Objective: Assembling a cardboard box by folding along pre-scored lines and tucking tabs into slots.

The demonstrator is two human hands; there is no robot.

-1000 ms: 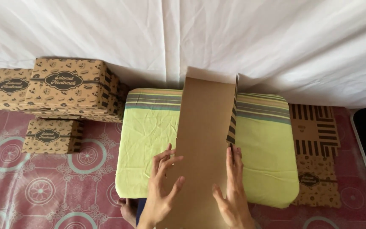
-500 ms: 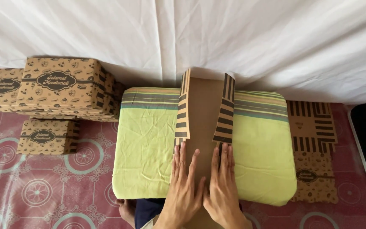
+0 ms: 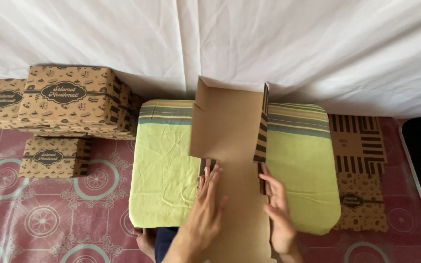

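Observation:
A flat brown cardboard box blank [image 3: 230, 141] lies lengthwise on a yellow-green cushion [image 3: 164, 180] with striped far edge. Its right side flap, striped on the outside, stands up on edge. A small striped tab is folded in at the left, next to my fingertips. My left hand [image 3: 204, 209] lies flat on the cardboard's left side, fingers pressing near that tab. My right hand [image 3: 278, 214] holds the cardboard's right edge, fingers curled against the raised flap's near end.
Assembled brown printed boxes [image 3: 69, 100] are stacked at the left, with a smaller one [image 3: 54, 157] in front. Flat unfolded box blanks [image 3: 359, 170] lie at the right of the cushion. White cloth [image 3: 210, 44] hangs behind. A red patterned mat [image 3: 49, 219] covers the floor.
My hands have spread apart from the middle of the cardboard to its two edges. The left striped flap, standing before, now lies flat; the right flap stays upright.

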